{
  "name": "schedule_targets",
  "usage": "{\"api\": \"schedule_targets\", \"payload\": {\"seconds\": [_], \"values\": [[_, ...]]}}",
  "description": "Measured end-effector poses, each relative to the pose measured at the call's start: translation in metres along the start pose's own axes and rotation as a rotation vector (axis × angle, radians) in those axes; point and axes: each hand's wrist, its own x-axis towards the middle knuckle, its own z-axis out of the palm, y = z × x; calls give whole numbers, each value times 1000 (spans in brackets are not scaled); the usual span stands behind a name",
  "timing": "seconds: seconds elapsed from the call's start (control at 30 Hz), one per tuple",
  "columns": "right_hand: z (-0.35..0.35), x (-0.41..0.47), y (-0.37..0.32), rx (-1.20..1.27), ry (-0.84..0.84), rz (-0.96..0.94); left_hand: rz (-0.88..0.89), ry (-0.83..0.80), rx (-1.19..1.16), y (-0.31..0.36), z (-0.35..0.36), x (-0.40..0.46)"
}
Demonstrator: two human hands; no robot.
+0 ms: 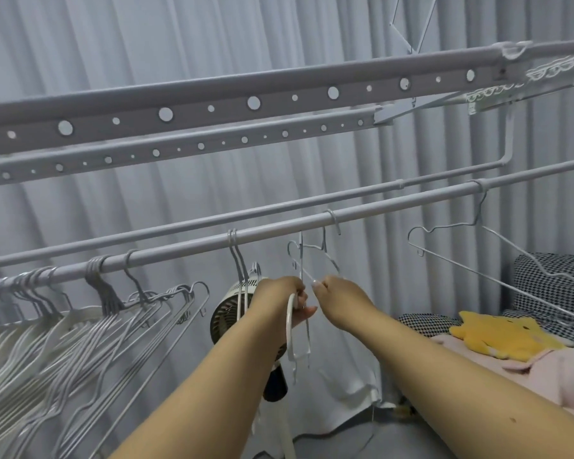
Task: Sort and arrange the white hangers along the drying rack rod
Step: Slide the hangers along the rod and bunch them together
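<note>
Both bare forearms reach forward and up from the bottom edge, converging near the middle. The left hand [284, 301] is curled, fingers closed in a grip, knuckles turned up. The right hand [337, 294] sits just beside it, fingertips pinched together and pointing left.

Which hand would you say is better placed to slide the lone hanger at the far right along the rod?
Right. The right hand is nearer that lone hanger, and the left hand already grips hangers.
</note>
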Motion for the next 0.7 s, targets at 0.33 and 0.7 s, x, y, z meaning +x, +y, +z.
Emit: {"api": "schedule_targets", "payload": {"seconds": [0.33, 0.7], "values": [[10, 8, -7, 617, 23, 99, 231, -123, 245, -1, -28, -23], [29, 3, -2, 558, 297, 261, 471, 185, 734, -27, -107, 23]]}}
